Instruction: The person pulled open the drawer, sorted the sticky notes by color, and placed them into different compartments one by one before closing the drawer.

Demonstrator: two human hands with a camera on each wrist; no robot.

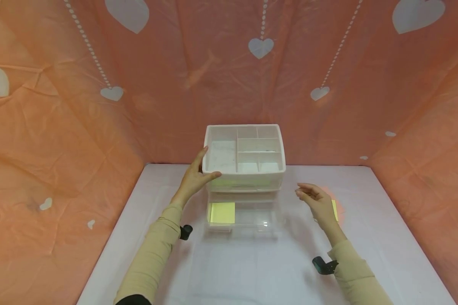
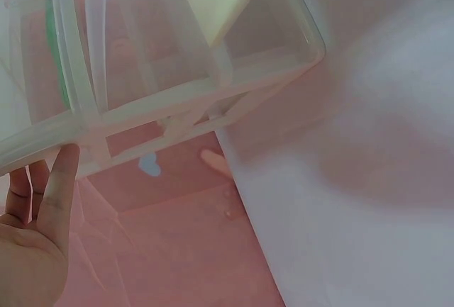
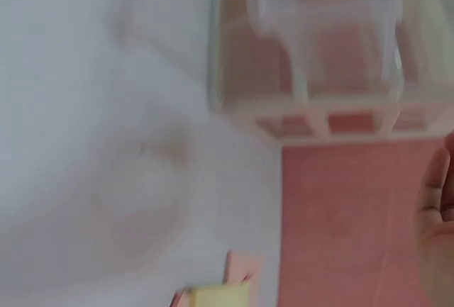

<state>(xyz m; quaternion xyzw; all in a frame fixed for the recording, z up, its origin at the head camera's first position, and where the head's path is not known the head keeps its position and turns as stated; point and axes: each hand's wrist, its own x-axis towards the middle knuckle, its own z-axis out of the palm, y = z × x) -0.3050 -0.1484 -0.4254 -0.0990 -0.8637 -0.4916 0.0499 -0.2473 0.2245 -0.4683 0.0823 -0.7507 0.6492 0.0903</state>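
Drawer unit (image 1: pixel 244 173) at the far side of the bench (image 1: pixel 252 271), its lower drawer (image 1: pixel 252 212) drawn out and a yellow pad (image 1: pixel 222 212) lying inside at the left: placing this pad appears done, closing the drawer left. The left hand (image 1: pixel 192 180) has its grip around the unit's near left corner; the right hand (image 1: pixel 317 205) has its grip loose and empty, near a second yellow piece (image 1: pixel 334 210) outside the unit

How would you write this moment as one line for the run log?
Left hand: touching plastic drawer organizer at left | Right hand: apart, right of organizer | Lower drawer: pulled out, yellow sticky notes inside
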